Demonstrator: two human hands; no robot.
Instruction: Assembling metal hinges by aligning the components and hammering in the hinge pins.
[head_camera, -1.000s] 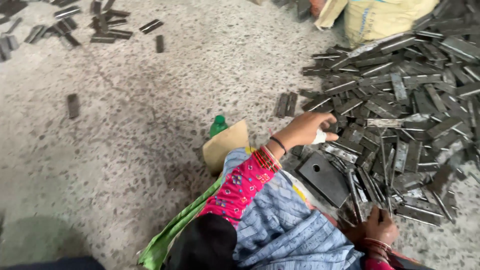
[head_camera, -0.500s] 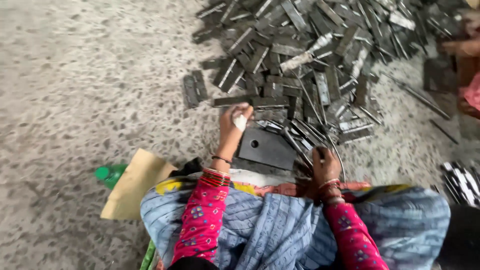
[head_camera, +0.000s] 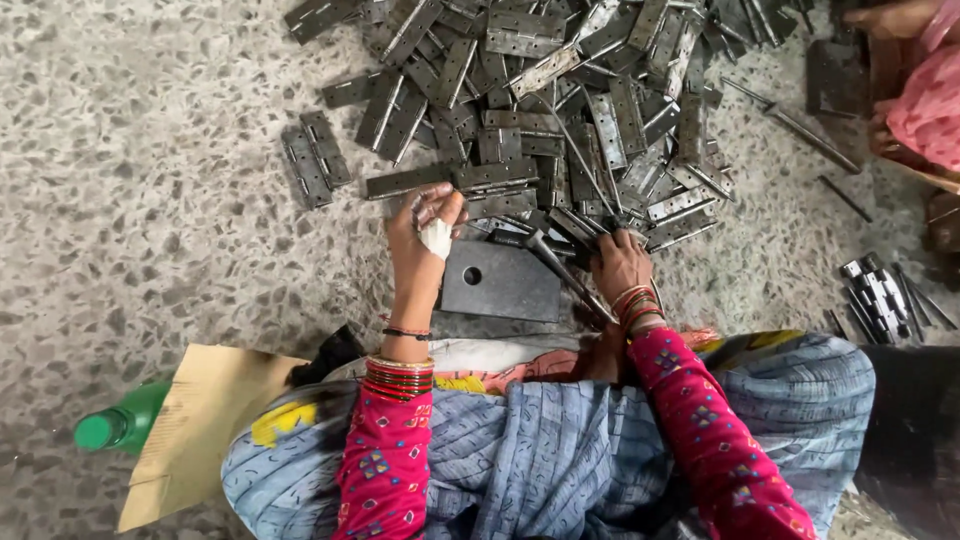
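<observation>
Head view looks straight down on a person sitting on the floor, both arms in pink patterned sleeves reaching forward over a blue cloth on the lap. The left hand (head_camera: 425, 232) is raised at the wrist, red bangles stacked on the forearm, and its fingers are curled together with a white wrap on one of them; the fingertips touch the near end of a long hinge (head_camera: 405, 182) at the edge of the heap. Whether they pinch it or only rest on it cannot be told. The right hand (head_camera: 620, 265) lies palm down with fingers bent and closed over the handle of a hammer (head_camera: 560, 268), whose dark shaft runs from under the palm up and to the left, its head ending just beyond the fingers.

Between the two hands, just beside the left fingers and under the hammer shaft, lies a flat dark metal block (head_camera: 500, 282) with a round hole near its left side. Beyond both sets of fingertips spreads the pile of grey metal hinges (head_camera: 560, 90), many overlapping at all angles; a pair of hinges (head_camera: 316, 158) lies apart, left of the left fingers.

The floor (head_camera: 150, 180) is speckled grey stone. A piece of brown cardboard (head_camera: 200, 420) and a green bottle (head_camera: 122, 420) lie near the left elbow. Another person's hand and pink sleeve (head_camera: 915, 70) show at the far right.
</observation>
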